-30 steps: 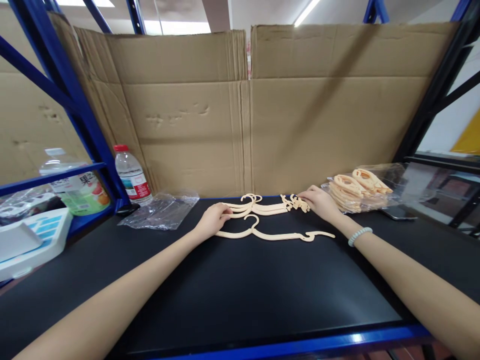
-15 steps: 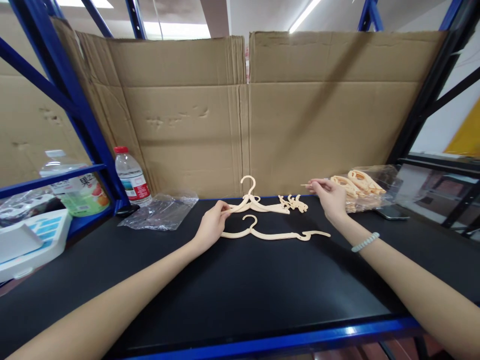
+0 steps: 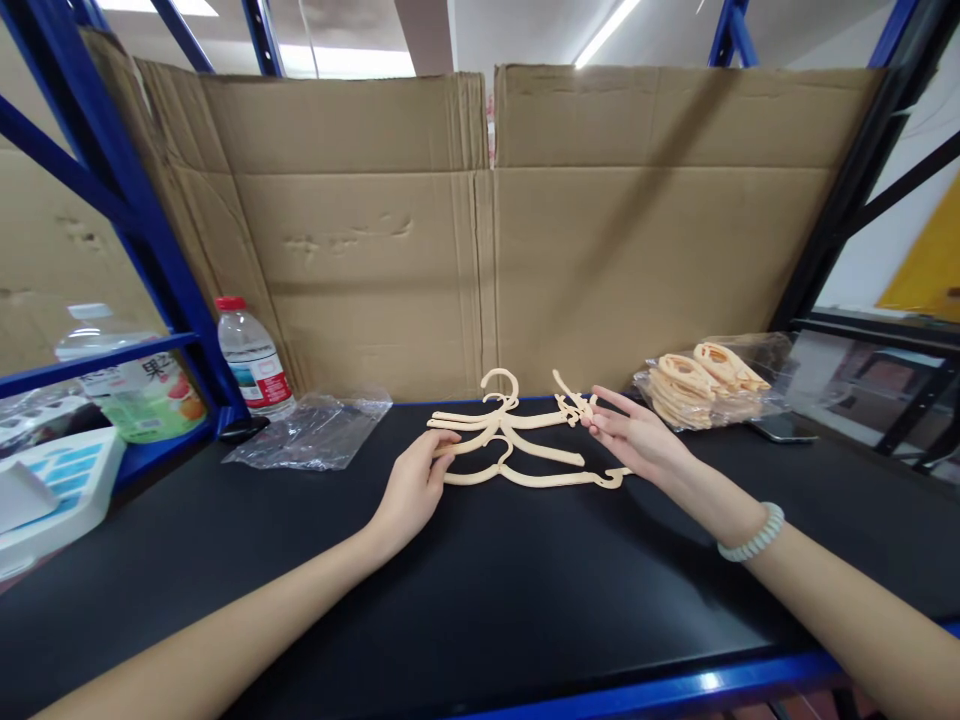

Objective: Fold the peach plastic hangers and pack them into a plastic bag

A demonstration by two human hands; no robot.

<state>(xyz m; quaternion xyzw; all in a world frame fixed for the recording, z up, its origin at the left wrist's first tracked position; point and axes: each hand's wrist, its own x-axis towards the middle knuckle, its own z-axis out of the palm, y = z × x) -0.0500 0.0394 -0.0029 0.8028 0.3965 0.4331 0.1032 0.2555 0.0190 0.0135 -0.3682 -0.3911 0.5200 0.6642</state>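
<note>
My left hand (image 3: 412, 490) is closed on the left arm of a cream plastic clothes hanger (image 3: 544, 450), tilted in front of other hangers. Behind it lie stacked cream hangers (image 3: 465, 420). Nearer me, another hanger (image 3: 547, 480) lies flat on the black tabletop, a curved piece at its right end. My right hand (image 3: 637, 440) hovers over that end, fingers apart, index stretched out. Its fingertips are beside a small heap of cream plastic pieces (image 3: 576, 408), one thin piece sticking up at the back. Whether the fingertips touch the heap is hard to see.
Bagged cream plastic parts (image 3: 697, 385) lie at the back right, beside a dark phone (image 3: 781, 429). A crumpled clear bag (image 3: 315, 430), a red-capped bottle (image 3: 255, 360) and a white device with blue keys (image 3: 60, 490) are on the left. Cardboard (image 3: 360, 260) walls the back.
My right hand has moved left and down to the small pieces, and the thin piece it pinched has left its fingers. My left hand has drawn one hanger forward from the stack.
</note>
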